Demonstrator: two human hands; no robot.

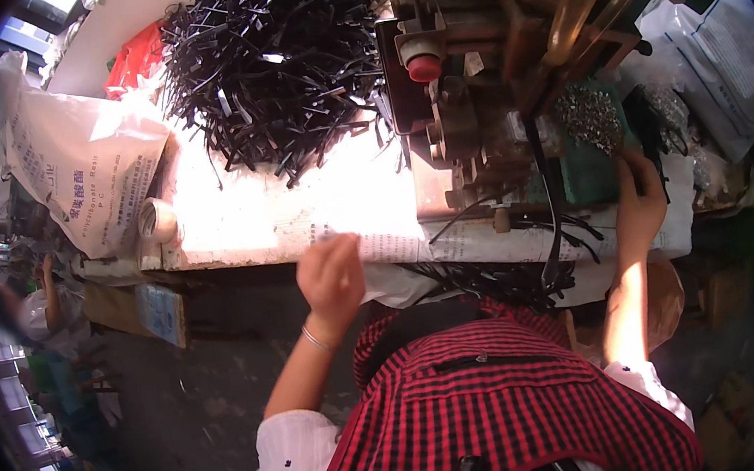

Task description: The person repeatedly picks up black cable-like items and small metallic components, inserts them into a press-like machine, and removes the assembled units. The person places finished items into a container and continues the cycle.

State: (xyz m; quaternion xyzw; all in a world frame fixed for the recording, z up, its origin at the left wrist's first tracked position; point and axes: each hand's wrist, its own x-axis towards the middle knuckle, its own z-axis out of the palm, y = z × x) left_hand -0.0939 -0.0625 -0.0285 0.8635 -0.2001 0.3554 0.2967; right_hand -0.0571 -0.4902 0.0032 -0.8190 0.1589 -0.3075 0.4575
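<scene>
My left hand (pixel 332 276) is closed in a fist just off the table's front edge; anything small inside its fingers is hidden. At the right, my right hand (pixel 641 201) reaches to the green tray (pixel 582 173), its curled fingertips at the lower edge of a heap of small metal parts (pixel 589 118). Whatever those fingertips pinch is too small to make out. Between the hands stands a bench machine (pixel 477 131) with a red button (pixel 424 67). A long black strip (pixel 549 207) hangs down in front of it.
A big pile of black strips (pixel 275 70) covers the back of the table (pixel 245 223). More strips (pixel 494 280) lie below the front edge. A white sack (pixel 81 167) and a small round container (pixel 158 220) stand left; plastic bags (pixel 711 67) lie right. Another person (pixel 36 307) is far left.
</scene>
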